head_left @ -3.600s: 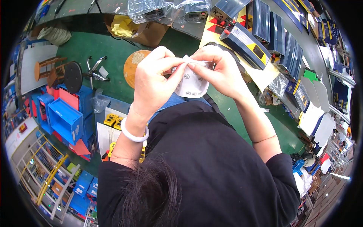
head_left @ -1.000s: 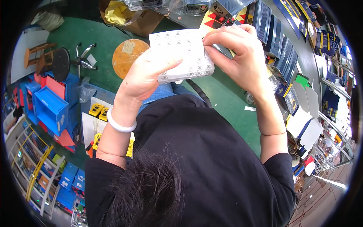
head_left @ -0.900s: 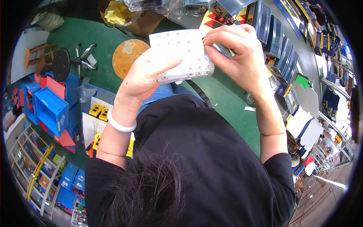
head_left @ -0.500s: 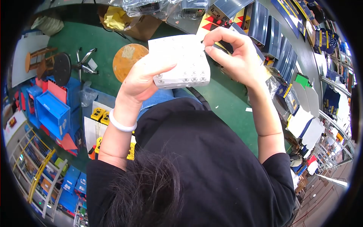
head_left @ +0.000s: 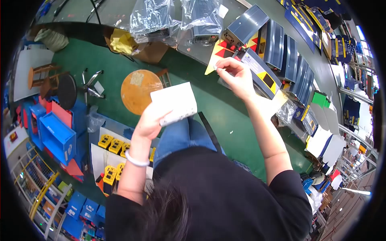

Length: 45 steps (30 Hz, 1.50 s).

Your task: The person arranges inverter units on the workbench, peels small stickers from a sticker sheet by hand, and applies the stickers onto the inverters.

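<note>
My left hand (head_left: 149,122) is closed on a white sheet of stickers (head_left: 179,98), thumb on top, held over my lap. Rows of small printed marks line the sheet's lower edge. My right hand (head_left: 236,78) is raised away from the sheet, with thumb and index finger pinched on a small white sticker (head_left: 215,68). Just beyond that hand, a grey metal-cased electrical device (head_left: 259,70) with a yellow and black end label lies on the bench. A second such device (head_left: 249,24), showing a round fan grille, sits behind it.
More grey devices (head_left: 275,44) stand in a row to the right on the bench (head_left: 193,50). Plastic-wrapped units (head_left: 152,18) lie at the back. A round wooden stool (head_left: 140,94) stands ahead on the green floor. Yellow parts (head_left: 110,174) and blue bins (head_left: 58,128) are at my left.
My right hand has drawn away from the sheet toward the devices, carrying a small sticker. My left hand has lowered with the sheet. The view has shifted, showing more of the bench.
</note>
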Tool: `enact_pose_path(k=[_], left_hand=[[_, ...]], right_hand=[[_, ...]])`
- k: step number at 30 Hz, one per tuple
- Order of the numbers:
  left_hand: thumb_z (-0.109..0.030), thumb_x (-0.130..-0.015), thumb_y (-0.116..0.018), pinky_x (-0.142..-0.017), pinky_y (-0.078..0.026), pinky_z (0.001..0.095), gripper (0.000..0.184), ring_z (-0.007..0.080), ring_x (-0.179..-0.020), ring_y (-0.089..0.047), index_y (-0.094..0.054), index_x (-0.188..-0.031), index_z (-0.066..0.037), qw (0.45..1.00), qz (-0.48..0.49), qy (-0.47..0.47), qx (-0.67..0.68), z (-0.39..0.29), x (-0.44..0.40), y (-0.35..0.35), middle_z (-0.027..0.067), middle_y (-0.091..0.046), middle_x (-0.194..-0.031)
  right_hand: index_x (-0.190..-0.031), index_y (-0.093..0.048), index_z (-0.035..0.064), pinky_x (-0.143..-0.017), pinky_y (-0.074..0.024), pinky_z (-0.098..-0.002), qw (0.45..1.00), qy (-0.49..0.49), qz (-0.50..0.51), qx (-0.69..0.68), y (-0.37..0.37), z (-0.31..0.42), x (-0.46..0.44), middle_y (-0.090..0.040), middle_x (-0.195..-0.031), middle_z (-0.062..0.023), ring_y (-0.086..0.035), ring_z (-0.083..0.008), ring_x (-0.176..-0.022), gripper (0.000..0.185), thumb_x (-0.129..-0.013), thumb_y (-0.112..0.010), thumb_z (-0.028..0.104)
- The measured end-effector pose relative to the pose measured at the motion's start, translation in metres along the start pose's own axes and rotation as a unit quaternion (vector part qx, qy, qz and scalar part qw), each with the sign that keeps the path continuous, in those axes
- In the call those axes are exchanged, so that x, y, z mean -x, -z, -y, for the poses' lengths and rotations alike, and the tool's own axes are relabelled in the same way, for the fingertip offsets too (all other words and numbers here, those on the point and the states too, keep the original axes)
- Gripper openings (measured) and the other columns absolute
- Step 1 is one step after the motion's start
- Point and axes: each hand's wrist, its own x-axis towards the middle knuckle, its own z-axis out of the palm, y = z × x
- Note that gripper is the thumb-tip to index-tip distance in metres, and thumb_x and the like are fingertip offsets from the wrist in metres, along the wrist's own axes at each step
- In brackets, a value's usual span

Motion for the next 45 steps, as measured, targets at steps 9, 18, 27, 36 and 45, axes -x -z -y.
enact_pose_path(k=[9,18,27,36,45], left_hand=[[0.001,-0.09,-0.062,-0.1,-0.047,0.0352,0.043,0.0229,-0.115,-0.059,-0.05,-0.13,0.005,0.993,-0.07,0.067,0.062,0.063,-0.022,0.045,0.0136,-0.061,-0.125],[-0.002,-0.091,-0.061,-0.1,-0.046,0.0348,0.039,0.0218,-0.115,-0.059,-0.053,-0.129,0.004,0.992,-0.06,0.093,0.064,0.082,-0.037,0.052,0.0127,-0.062,-0.124],[-0.002,-0.091,-0.062,-0.099,-0.046,0.0337,0.037,0.0204,-0.113,-0.06,-0.056,-0.127,0.003,0.991,-0.059,0.111,0.05,0.094,-0.034,0.054,0.0106,-0.064,-0.121],[-0.003,-0.09,-0.062,-0.099,-0.046,0.0338,0.037,0.0206,-0.112,-0.061,-0.056,-0.126,0.003,0.989,-0.055,0.127,0.06,0.098,-0.038,0.058,0.011,-0.064,-0.121],[-0.003,-0.09,-0.062,-0.097,-0.047,0.0339,0.036,0.0205,-0.111,-0.062,-0.057,-0.125,0.004,0.987,-0.057,0.134,0.066,0.096,-0.04,0.056,0.0113,-0.065,-0.12]], right_hand=[[-0.086,-0.063,0.004,-0.072,-0.053,-0.0324,0.935,0.228,-0.098,0.254,-0.01,-0.066,-0.078,-0.067,-0.115,-0.0086,-0.068,-0.0238,-0.086,0.009,-0.079,-0.067,0.002],[-0.08,-0.062,0.0041,-0.071,-0.053,-0.0315,0.801,0.368,-0.114,0.459,0.015,-0.058,-0.113,-0.065,-0.115,-0.0052,-0.063,-0.0206,-0.08,0.011,-0.072,-0.069,0.001],[-0.08,-0.062,0.0054,-0.075,-0.0511,-0.0331,0.752,0.407,-0.016,0.518,0.014,-0.047,-0.129,-0.061,-0.108,-0.0038,-0.058,-0.0216,-0.081,0.011,-0.072,-0.069,0.005],[-0.081,-0.062,0.0069,-0.078,-0.0516,-0.0332,0.726,0.397,0.034,0.56,0.017,-0.042,-0.134,-0.06,-0.104,-0.0029,-0.059,-0.021,-0.088,0.013,-0.072,-0.07,0.006],[-0.083,-0.061,0.0067,-0.078,-0.0517,-0.0334,0.722,0.398,0.05,0.564,0.018,-0.04,-0.134,-0.06,-0.101,-0.0028,-0.059,-0.0212,-0.088,0.015,-0.072,-0.07,0.005]])
